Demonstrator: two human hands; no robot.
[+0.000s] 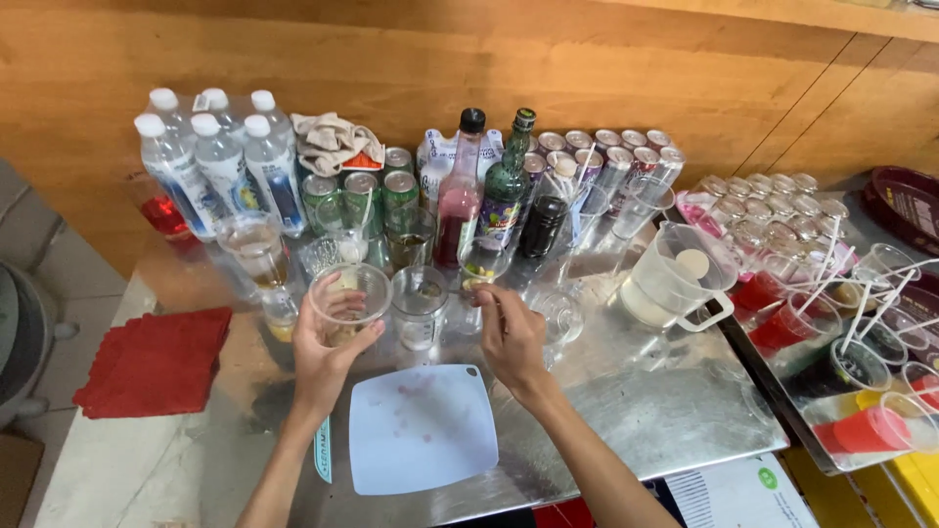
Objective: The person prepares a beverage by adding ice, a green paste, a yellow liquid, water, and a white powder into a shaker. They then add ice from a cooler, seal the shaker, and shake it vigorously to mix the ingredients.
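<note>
My left hand [328, 347] holds a clear plastic cup [350, 293] lifted a little above the steel counter [646, 391]. My right hand [511, 332] has its fingers pinched near a small glass [481, 262] with yellow pieces in it; what it pinches is too small to tell. Between the hands stands another clear cup [419, 305]. A white cutting board [421, 428] with faint pink stains lies just in front of both hands.
Water bottles [210, 166], green cans [360, 194], syrup bottles [484, 186] and silver cans [606, 156] line the wooden wall. A clear jug [675, 279] stands right. Trays of cups with red drinks and straws [841, 332] fill the far right. Red napkins [156, 357] lie left.
</note>
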